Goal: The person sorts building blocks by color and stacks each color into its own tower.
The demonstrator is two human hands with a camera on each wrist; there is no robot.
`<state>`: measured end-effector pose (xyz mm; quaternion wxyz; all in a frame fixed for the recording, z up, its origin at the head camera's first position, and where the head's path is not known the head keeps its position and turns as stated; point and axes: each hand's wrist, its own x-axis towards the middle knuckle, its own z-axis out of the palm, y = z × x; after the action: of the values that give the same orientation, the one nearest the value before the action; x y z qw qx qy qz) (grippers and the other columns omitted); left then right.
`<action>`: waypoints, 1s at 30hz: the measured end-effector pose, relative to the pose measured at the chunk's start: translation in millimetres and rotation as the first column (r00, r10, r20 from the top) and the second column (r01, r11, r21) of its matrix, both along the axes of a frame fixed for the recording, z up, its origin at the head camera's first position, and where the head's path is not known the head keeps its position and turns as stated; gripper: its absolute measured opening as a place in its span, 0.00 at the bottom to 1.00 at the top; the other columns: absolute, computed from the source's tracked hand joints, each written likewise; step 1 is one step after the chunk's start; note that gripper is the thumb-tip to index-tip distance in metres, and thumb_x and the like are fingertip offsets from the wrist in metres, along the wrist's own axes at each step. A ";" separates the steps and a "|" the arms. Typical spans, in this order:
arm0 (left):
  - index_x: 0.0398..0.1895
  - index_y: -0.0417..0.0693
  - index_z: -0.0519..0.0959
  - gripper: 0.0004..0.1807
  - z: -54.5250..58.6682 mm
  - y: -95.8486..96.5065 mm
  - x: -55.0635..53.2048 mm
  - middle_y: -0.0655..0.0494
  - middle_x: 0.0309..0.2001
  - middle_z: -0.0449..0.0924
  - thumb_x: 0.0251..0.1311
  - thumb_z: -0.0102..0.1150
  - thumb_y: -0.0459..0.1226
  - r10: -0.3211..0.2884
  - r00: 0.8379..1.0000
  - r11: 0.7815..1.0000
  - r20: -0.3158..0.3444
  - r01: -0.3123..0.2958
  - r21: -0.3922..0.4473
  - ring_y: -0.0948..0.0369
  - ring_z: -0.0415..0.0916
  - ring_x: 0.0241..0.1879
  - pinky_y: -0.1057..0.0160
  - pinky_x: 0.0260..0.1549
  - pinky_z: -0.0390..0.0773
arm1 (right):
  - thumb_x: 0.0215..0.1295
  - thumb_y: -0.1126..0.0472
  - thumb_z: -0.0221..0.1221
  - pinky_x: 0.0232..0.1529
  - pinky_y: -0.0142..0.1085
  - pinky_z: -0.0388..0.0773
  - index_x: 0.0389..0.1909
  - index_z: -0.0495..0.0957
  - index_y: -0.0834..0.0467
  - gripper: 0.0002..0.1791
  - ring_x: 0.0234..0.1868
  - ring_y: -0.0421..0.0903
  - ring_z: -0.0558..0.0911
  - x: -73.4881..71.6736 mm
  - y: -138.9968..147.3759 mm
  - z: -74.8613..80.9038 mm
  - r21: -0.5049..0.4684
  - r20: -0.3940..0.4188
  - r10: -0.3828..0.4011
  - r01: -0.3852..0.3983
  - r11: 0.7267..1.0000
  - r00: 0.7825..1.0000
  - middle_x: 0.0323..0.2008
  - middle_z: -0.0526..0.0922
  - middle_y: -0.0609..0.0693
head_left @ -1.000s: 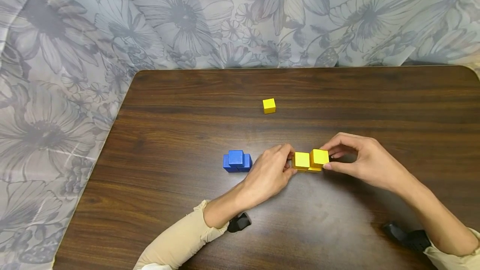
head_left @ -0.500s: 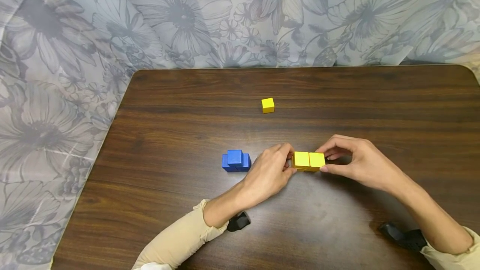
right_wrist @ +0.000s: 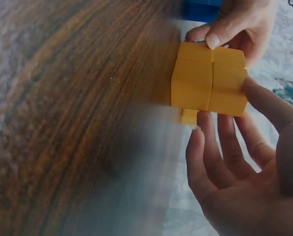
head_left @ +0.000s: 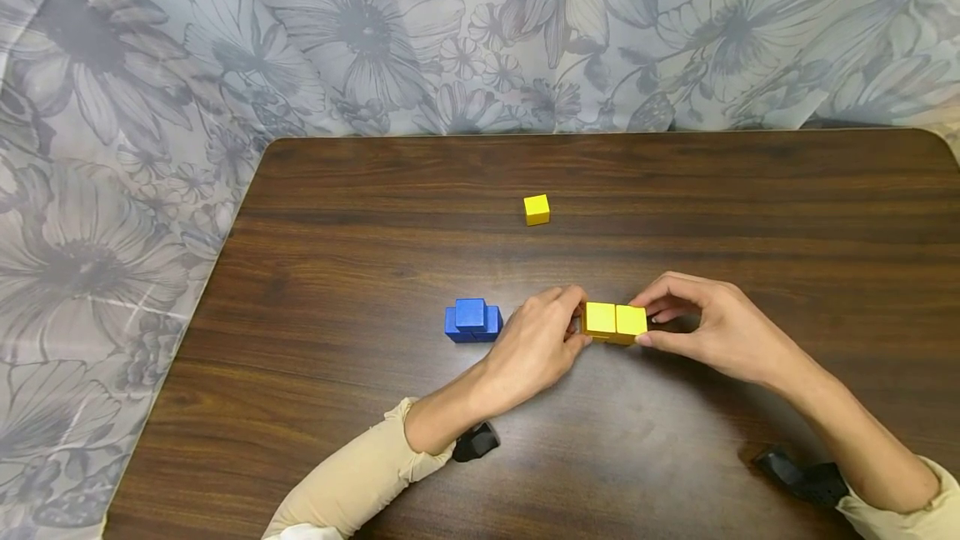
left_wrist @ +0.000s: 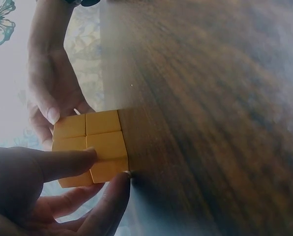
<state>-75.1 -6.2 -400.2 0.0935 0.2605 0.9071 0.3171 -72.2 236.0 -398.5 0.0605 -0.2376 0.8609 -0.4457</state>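
Yellow cubes stand two wide and two high on the brown table (head_left: 360, 257), their faces flush in both wrist views. With thumb and fingers, my left hand (head_left: 534, 347) grips the left stack; its thumb (left_wrist: 70, 164) lies across the cubes. From the other side, my right hand (head_left: 720, 325) pinches the upper right yellow cube (head_left: 631, 320), its thumb tip (right_wrist: 249, 87) on the near face and its fingertips on the far side. Beside it sits the upper left yellow cube (head_left: 600, 317). Below them in the left wrist view show a lower left cube (left_wrist: 111, 147) and a lower right cube (left_wrist: 102, 121).
Just left of my left hand is a blue cube pile (head_left: 471, 319), one cube resting on others. A single yellow cube (head_left: 536, 210) lies farther back. Floral fabric (head_left: 420, 40) hangs behind the table's far edge.
The upper right yellow cube, raised and offset a second ago, has come down and left against its neighbour, with my right hand moving along. My left hand keeps its grip.
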 end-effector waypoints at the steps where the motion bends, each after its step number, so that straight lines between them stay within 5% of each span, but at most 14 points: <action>1: 0.44 0.47 0.77 0.14 -0.2 0.1 -0.1 0.59 0.33 0.75 0.58 0.71 0.36 0.000 1.000 1.000 -0.001 0.000 -0.002 0.68 0.70 0.28 0.76 0.23 0.69 | 0.50 0.67 0.75 0.38 0.29 0.82 0.43 0.81 0.48 0.21 0.37 0.39 0.84 0.0 0.1 -0.3 -0.004 -0.003 0.005 -0.005 1.000 1.000 0.41 0.83 0.41; 14: 0.45 0.46 0.77 0.15 1.5 1.2 -0.8 0.59 0.32 0.74 0.58 0.71 0.37 0.001 1.000 0.999 0.009 -0.001 -0.038 0.68 0.69 0.27 0.75 0.22 0.68 | 0.49 0.67 0.76 0.43 0.26 0.80 0.51 0.80 0.53 0.26 0.43 0.38 0.82 -8.6 1.2 3.8 -0.017 -0.073 0.074 -0.075 0.997 0.995 0.45 0.84 0.43; 30: 0.44 0.47 0.77 0.14 1.0 0.5 -1.2 0.59 0.31 0.74 0.59 0.71 0.38 0.008 1.000 0.999 0.022 -0.007 -0.034 0.68 0.69 0.28 0.75 0.22 0.68 | 0.55 0.69 0.72 0.42 0.27 0.80 0.51 0.81 0.55 0.21 0.40 0.42 0.84 -42.3 -7.3 16.4 -0.070 0.003 -0.020 0.021 0.997 1.000 0.43 0.85 0.52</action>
<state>-76.3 -5.7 -399.2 0.1069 0.2520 0.9122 0.3050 -114.5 228.7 -382.1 0.0486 -0.2302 0.8472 -0.4764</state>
